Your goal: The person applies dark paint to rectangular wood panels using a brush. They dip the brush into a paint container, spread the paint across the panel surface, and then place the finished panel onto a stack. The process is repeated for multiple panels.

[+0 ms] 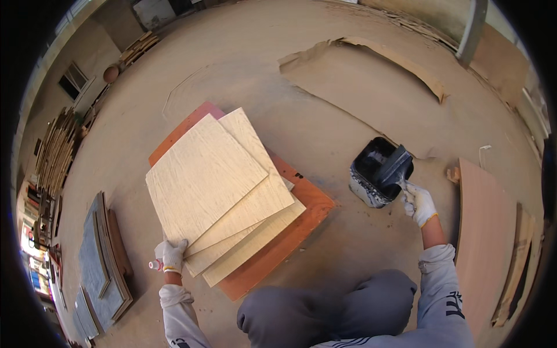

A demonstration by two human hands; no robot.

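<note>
Pale wood-grain boards [206, 174] lie fanned out in a stack on an orange-red board [310, 200]. My left hand [172, 256], in a white knit glove, is closed at the near left corner of the top board, thumb over its edge; the fingers beneath are hidden. Beside that hand shows a small white bottle [155, 264] with a red cap; whether the hand touches it, I cannot tell. My gloved right hand [419, 202] is closed on the handle of a wide dark scraper [392, 167]. The scraper's blade dips into a black square tub [371, 194] streaked with white.
A large brown sheet [371, 75] with curled edges lies ahead on the floor. To my right are a pinkish board [484, 226] and a narrow plank [515, 264]. Grey-blue panels [101, 261] lie at my left, with stacked wood strips [55, 151] beyond.
</note>
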